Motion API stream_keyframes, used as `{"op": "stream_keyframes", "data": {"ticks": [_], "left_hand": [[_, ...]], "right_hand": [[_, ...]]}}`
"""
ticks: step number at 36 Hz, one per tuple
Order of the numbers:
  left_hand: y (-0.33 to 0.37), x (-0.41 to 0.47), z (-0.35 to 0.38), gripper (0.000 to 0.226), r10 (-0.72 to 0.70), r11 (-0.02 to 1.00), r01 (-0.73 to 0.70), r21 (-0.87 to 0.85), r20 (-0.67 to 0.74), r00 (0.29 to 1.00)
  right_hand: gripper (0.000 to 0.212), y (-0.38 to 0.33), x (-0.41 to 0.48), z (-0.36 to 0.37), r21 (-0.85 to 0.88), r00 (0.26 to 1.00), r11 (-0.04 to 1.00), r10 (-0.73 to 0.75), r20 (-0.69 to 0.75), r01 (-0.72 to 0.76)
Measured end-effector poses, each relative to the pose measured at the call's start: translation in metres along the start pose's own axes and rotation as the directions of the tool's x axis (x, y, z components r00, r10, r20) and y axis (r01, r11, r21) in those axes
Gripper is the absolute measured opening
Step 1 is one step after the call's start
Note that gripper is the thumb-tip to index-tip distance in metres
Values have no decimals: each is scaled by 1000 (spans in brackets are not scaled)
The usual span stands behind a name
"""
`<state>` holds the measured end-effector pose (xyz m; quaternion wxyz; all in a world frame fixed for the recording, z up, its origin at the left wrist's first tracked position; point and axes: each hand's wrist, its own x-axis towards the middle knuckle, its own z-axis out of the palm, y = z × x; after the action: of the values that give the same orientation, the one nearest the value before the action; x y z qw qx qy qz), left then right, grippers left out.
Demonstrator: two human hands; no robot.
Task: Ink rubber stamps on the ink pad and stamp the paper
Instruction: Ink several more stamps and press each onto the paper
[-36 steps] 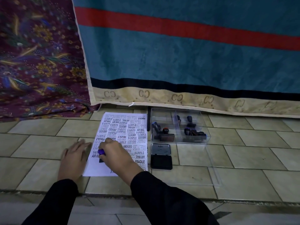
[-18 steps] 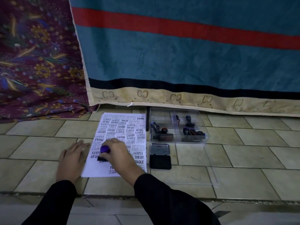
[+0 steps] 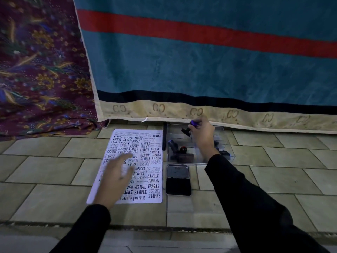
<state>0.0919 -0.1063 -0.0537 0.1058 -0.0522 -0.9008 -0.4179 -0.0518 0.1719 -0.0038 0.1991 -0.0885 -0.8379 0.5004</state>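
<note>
Holding a purple-knobbed stamp (image 3: 189,127) in the right grip (image 3: 202,134) over the clear box (image 3: 226,143) on the tiled floor (image 3: 45,170).
Pinching the stamp tilted, black base down and to the left, above the box's far half. Hovering the left grip (image 3: 116,172), fingers spread and blurred, over the left half of the paper (image 3: 145,179), contact not clear. Crowded with black prints: SAMPLE, AIR MAIL, FRAGILE, AMENDED. Just right of the sheet, the open ink pad (image 3: 178,186), lid up at its far side, touching the box's near wall. Behind, a teal blanket (image 3: 200,70) and a floral cloth (image 3: 36,70).
</note>
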Motion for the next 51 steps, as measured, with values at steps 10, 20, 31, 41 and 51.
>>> {"op": "stream_keyframes", "data": {"ticks": [10,20,31,41,51], "left_hand": [[44,-8,104,131,156,903,-291,317,387,909],[39,-9,110,128,132,910,-243,337,322,938],[42,-9,110,135,108,908,-228,352,329,938],[45,-9,108,132,121,900,-240,363,322,939],[47,-10,106,128,139,891,-261,372,324,936]], "right_hand": [[15,13,14,6,-391,978,914,-28,206,108],[20,6,19,17,-595,933,789,85,350,151],[25,21,33,-21,-650,991,752,-34,131,112],[20,43,48,-42,-685,948,728,221,230,-3],[25,48,51,-37,-719,938,694,266,223,-26]]}}
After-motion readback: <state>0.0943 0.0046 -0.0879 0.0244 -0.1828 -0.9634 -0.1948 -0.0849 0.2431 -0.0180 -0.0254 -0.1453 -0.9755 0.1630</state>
